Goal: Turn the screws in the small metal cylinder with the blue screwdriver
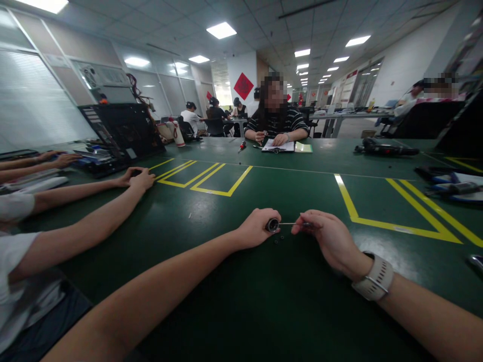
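Closed around a short dark cylinder (272,224) with a round, ringed end is my left hand (252,229), just above the green table (234,281). The ringed end points toward me. My right hand (334,241), with a light watch strap on its wrist, pinches a thin-shafted metal tool (287,223) like a slim screwdriver. Its shaft runs left to the cylinder's side; whether the tip touches or enters it I cannot tell. Fingers hide most of the tool's handle. Two tiny dark pieces (282,237) lie on the table just below the cylinder.
Yellow tape outlines (211,191) mark the table. At left, a co-worker's hands (138,178) hold something dark. Opposite sits a person (277,115) with a clipboard (278,149); a red screwdriver (242,146) lies nearby. A black tool (385,148) and a computer case (124,128) flank the table.
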Available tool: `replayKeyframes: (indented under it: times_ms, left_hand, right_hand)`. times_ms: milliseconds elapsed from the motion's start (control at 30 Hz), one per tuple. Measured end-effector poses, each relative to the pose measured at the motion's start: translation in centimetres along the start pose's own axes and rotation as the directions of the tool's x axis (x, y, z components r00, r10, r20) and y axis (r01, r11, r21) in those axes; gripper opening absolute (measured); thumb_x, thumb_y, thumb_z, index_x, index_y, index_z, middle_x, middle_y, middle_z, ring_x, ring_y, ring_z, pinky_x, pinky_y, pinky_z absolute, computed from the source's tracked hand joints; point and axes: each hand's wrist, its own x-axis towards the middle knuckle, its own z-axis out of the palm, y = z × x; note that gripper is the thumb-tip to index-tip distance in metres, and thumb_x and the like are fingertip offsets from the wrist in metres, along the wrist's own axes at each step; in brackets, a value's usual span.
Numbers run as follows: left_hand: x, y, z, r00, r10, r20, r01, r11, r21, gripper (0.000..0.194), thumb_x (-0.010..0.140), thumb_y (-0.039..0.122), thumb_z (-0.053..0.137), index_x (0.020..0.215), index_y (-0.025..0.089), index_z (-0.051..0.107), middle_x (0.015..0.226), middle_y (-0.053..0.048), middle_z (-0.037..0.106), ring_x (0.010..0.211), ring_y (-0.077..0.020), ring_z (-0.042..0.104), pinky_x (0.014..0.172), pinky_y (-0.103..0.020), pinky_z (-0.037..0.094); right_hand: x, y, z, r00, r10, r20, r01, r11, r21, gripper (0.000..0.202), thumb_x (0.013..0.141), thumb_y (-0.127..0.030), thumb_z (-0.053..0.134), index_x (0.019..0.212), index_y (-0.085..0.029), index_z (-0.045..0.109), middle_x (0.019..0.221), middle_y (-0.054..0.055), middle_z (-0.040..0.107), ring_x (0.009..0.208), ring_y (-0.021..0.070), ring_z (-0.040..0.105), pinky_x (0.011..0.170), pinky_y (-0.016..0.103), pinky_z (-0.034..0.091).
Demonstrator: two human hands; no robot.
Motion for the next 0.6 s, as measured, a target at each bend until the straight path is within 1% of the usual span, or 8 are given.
replayKeyframes:
  times_ms: [100,200,267,333,400,433,500,600]
  left_hand:
    - [0.0,0.1,-0.1,1.0,-0.027,0.008,0.027,0.999,-0.041,0.011,0.077,0.024,0.06,0.08,0.016,0.054,0.077,0.002,0.056,0.07,-0.0113,0.052,0.064,-0.023,0.038]
    - [0.1,0.1,-0.1,1.0,-0.025,0.011,0.025,0.999,-0.035,0.01,0.077,0.025,0.059,0.079,0.016,0.054,0.075,0.002,0.055,0.069,-0.0113,0.052,0.064,-0.023,0.038]
    - [0.1,0.0,-0.1,1.0,-0.015,0.003,0.015,1.0,-0.013,0.01,0.078,0.025,0.058,0.08,0.016,0.054,0.075,0.002,0.055,0.069,-0.0114,0.051,0.063,-0.023,0.038]
    - [0.1,-0.1,0.0,1.0,0.004,-0.004,-0.004,1.0,0.01,0.009,0.078,0.024,0.057,0.08,0.016,0.054,0.075,0.002,0.055,0.069,-0.0116,0.051,0.064,-0.024,0.037]
    - [0.0,-0.1,0.1,1.0,0.021,-0.005,-0.02,0.999,0.032,0.008,0.079,0.023,0.056,0.08,0.016,0.055,0.076,0.001,0.056,0.07,-0.0119,0.051,0.066,-0.025,0.037]
    - [0.0,-0.1,0.1,1.0,0.024,-0.001,-0.024,0.999,0.043,0.007,0.079,0.023,0.055,0.081,0.016,0.055,0.077,0.001,0.056,0.071,-0.0121,0.052,0.067,-0.025,0.037]
    - [-0.1,0.0,0.0,1.0,0.025,0.007,-0.025,0.998,0.061,0.006,0.079,0.022,0.054,0.082,0.016,0.055,0.078,0.001,0.057,0.073,-0.0126,0.052,0.069,-0.026,0.037]
    - [-0.1,0.1,-0.1,0.999,0.03,0.019,-0.031,0.997,0.074,0.006,0.08,0.022,0.054,0.082,0.016,0.055,0.078,0.001,0.057,0.074,-0.0129,0.053,0.069,-0.025,0.037]
  right_hand:
    - [-0.1,0.0,0.0,0.999,-0.038,-0.002,0.038,0.999,-0.024,0.02,0.079,-0.03,0.053,0.066,-0.018,0.062,0.067,0.004,0.064,0.076,0.0203,0.058,0.082,0.039,0.038]
    - [-0.7,-0.6,0.4,0.982,-0.183,0.051,0.19,0.952,-0.24,0.024,0.082,-0.031,0.049,0.064,-0.019,0.06,0.067,0.003,0.062,0.075,0.0194,0.057,0.078,0.037,0.039]
    - [-1.3,-1.1,0.8,0.949,-0.28,0.146,0.316,0.834,-0.452,0.027,0.084,-0.032,0.046,0.065,-0.019,0.059,0.069,0.003,0.06,0.071,0.0187,0.054,0.07,0.035,0.039]
    - [-2.0,-1.4,1.2,0.901,-0.355,0.251,0.431,0.663,-0.612,0.026,0.086,-0.031,0.044,0.068,-0.019,0.059,0.07,0.003,0.059,0.069,0.0181,0.052,0.066,0.034,0.037]
    - [-2.3,-1.5,1.4,0.86,-0.398,0.319,0.5,0.535,-0.681,0.025,0.087,-0.029,0.043,0.069,-0.02,0.057,0.07,0.003,0.058,0.068,0.0176,0.051,0.066,0.034,0.037]
    - [-2.4,-1.5,1.4,0.853,-0.404,0.331,0.511,0.513,-0.69,0.024,0.087,-0.029,0.043,0.07,-0.02,0.057,0.07,0.003,0.058,0.069,0.0174,0.051,0.066,0.034,0.037]
    - [-2.2,-1.5,1.3,0.869,-0.385,0.311,0.488,0.567,-0.664,0.025,0.087,-0.029,0.043,0.069,-0.02,0.058,0.069,0.002,0.058,0.068,0.0172,0.051,0.065,0.033,0.037]
    - [-1.4,-1.4,0.7,0.927,-0.296,0.232,0.376,0.757,-0.534,0.027,0.086,-0.03,0.045,0.066,-0.019,0.06,0.068,0.002,0.059,0.067,0.0173,0.053,0.064,0.033,0.038]
